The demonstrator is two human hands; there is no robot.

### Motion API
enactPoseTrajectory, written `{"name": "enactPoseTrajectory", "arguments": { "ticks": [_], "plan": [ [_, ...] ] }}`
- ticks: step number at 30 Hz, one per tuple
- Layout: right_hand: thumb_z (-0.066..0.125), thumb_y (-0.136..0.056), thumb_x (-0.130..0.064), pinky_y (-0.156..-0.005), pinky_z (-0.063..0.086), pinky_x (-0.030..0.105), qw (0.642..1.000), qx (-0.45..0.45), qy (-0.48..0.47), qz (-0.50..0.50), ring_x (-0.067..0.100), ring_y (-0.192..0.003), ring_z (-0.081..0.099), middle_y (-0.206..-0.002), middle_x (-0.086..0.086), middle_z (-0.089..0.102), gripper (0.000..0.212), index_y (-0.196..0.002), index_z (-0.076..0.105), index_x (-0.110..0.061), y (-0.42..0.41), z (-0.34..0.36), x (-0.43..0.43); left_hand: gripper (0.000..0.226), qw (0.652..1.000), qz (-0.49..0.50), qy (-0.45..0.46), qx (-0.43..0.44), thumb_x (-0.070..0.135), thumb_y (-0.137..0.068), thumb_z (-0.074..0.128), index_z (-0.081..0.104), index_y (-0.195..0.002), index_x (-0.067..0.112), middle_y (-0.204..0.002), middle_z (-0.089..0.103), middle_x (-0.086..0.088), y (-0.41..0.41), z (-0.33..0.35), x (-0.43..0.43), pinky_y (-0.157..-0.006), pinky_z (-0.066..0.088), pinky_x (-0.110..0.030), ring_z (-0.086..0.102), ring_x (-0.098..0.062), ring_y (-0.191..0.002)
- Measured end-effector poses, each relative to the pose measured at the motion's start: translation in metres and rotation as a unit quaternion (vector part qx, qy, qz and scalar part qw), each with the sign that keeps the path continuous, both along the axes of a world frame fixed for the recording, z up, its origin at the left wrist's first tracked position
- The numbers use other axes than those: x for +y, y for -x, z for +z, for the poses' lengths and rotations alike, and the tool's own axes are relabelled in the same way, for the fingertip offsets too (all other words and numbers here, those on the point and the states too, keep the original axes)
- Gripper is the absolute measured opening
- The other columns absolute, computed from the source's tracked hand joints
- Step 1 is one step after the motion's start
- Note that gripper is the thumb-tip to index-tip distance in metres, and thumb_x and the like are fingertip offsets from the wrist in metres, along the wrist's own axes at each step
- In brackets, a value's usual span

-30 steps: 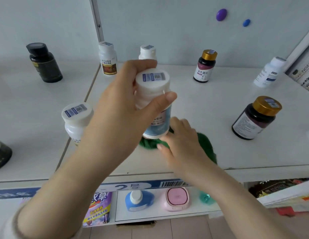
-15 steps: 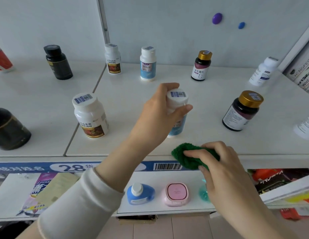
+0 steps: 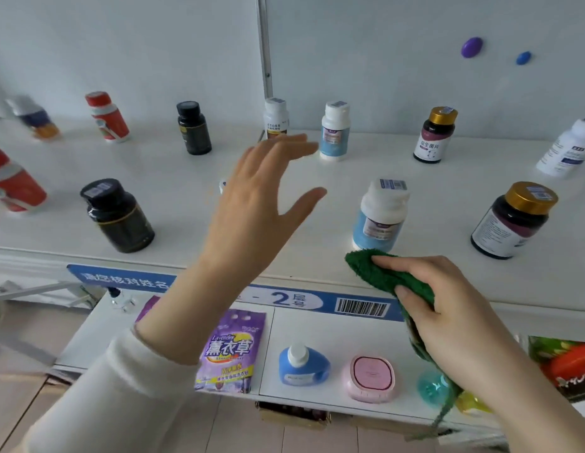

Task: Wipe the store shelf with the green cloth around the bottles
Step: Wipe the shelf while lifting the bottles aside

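My right hand [image 3: 447, 308] grips the green cloth [image 3: 379, 273] at the front edge of the white shelf [image 3: 317, 256], just below a white bottle with a light blue label [image 3: 381, 217] that stands upright on the shelf. My left hand [image 3: 261, 204] hovers above the shelf with fingers spread and holds nothing; it hides most of a white bottle behind it. Other bottles stand around: a dark bottle with a gold cap [image 3: 513, 220] at the right, a black bottle [image 3: 118, 217] at the left, and several along the back wall.
Red and white bottles [image 3: 13, 184] stand at the far left. A lower shelf holds a purple lavender pouch [image 3: 229, 351], a blue bottle [image 3: 300, 364] and a pink case [image 3: 371, 377]. A blue label strip with a barcode [image 3: 361, 308] runs along the shelf's front edge.
My left hand has let go of the blue-labelled bottle, which now stands on the shelf, and has moved left with fingers spread. My right hand still grips the cloth at the shelf's edge.
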State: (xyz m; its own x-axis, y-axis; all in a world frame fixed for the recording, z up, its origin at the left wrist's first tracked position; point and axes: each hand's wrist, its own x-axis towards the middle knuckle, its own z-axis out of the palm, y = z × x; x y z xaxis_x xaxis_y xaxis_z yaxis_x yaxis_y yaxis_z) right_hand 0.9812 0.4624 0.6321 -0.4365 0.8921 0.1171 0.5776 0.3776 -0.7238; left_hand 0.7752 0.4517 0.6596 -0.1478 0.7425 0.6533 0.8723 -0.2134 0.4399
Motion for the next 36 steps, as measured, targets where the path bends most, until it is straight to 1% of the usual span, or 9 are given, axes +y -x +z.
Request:
{"name": "enactPoseTrajectory", "arguments": {
  "ticks": [4,7,12,15,17,21,24,29,36],
  "plan": [
    [0.046,-0.092,-0.01,-0.071,0.026,-0.01,0.999,0.032,-0.01,0.003,-0.001,-0.092,0.043,-0.11,-0.008,0.045,0.039,-0.113,0.054,-0.042,0.036,0.005,-0.009,0.044,0.992,0.046,0.08,-0.085,0.036,-0.079,0.063,0.052,-0.12,0.025,-0.129,0.05,0.003,0.043,-0.009,-0.01,-0.086,0.031,-0.016,0.046,-0.007,-0.107],
    [0.046,-0.092,-0.01,-0.07,0.027,-0.009,0.998,0.054,-0.013,-0.019,-0.006,-0.085,0.045,-0.11,-0.005,0.048,0.039,-0.115,0.055,-0.04,0.062,0.007,-0.009,0.035,0.973,0.001,0.095,-0.212,0.031,-0.079,0.065,0.051,-0.111,0.031,-0.123,0.055,-0.001,0.054,-0.025,-0.011,-0.083,0.047,-0.022,0.054,-0.011,-0.101],
    [0.046,-0.092,-0.008,-0.054,0.037,0.003,0.991,0.085,0.012,-0.101,-0.001,-0.07,0.05,-0.105,0.001,0.058,0.036,-0.118,0.059,-0.03,0.109,0.001,0.0,0.025,0.949,-0.072,0.06,-0.301,0.02,-0.083,0.064,0.05,-0.098,0.035,-0.108,0.06,0.002,0.068,-0.04,-0.006,-0.071,0.045,-0.003,0.059,-0.009,-0.096],
    [0.047,-0.092,-0.015,-0.074,0.037,0.006,0.989,0.016,-0.027,-0.143,0.011,-0.095,0.053,-0.124,0.007,0.051,0.038,-0.129,0.05,-0.023,0.139,-0.01,0.008,0.028,0.947,-0.105,0.06,-0.298,0.021,-0.081,0.066,0.05,-0.093,0.04,-0.101,0.06,0.012,0.08,-0.037,-0.005,-0.074,0.046,-0.005,0.058,-0.006,-0.097],
    [0.049,-0.092,-0.024,-0.095,0.033,0.024,0.98,-0.117,-0.058,-0.152,0.023,-0.114,0.039,-0.127,0.009,0.042,0.042,-0.134,0.044,-0.025,0.15,-0.021,0.001,0.025,0.948,-0.104,0.049,-0.298,0.022,-0.081,0.066,0.052,-0.097,0.036,-0.104,0.062,0.008,0.09,-0.032,-0.008,-0.079,0.049,-0.011,0.058,-0.007,-0.099],
    [0.066,-0.079,-0.01,-0.074,0.046,0.043,0.958,-0.173,-0.214,-0.078,0.034,-0.096,0.049,-0.11,0.014,0.056,0.036,-0.114,0.064,-0.017,0.167,-0.036,-0.021,0.025,0.952,-0.105,0.017,-0.289,0.025,-0.081,0.065,0.053,-0.101,0.033,-0.104,0.062,0.01,0.109,-0.017,-0.02,-0.081,0.05,-0.013,0.058,-0.004,-0.099],
    [0.052,-0.089,-0.016,-0.087,0.038,0.04,0.964,-0.186,-0.182,-0.055,0.028,-0.108,0.041,-0.119,0.007,0.05,0.035,-0.122,0.057,-0.025,0.177,-0.032,0.025,0.025,0.951,-0.12,0.004,-0.284,0.024,-0.08,0.066,0.052,-0.096,0.039,-0.098,0.061,0.02,0.119,0.0,-0.028,-0.077,0.049,-0.009,0.058,0.002,-0.094],
    [0.035,-0.096,-0.025,-0.101,0.028,0.038,0.941,-0.291,-0.097,-0.145,0.031,-0.124,0.028,-0.137,0.011,0.034,0.04,-0.136,0.039,-0.031,0.215,-0.021,0.138,0.023,0.961,-0.116,-0.025,-0.25,0.027,-0.082,0.066,0.052,-0.094,0.041,-0.094,0.062,0.026,0.143,0.036,-0.041,-0.072,0.048,-0.007,0.06,0.007,-0.089],
    [0.042,-0.095,-0.023,-0.09,0.024,0.031,0.96,-0.198,-0.174,0.098,0.023,-0.117,0.029,-0.129,0.003,0.04,0.032,-0.126,0.051,-0.026,0.264,-0.034,0.088,0.023,0.964,-0.064,-0.032,-0.257,0.022,-0.083,0.065,0.056,-0.103,0.029,-0.095,0.062,0.02,0.167,0.042,-0.042,-0.068,0.045,-0.006,0.06,0.007,-0.079]
  ]
}}
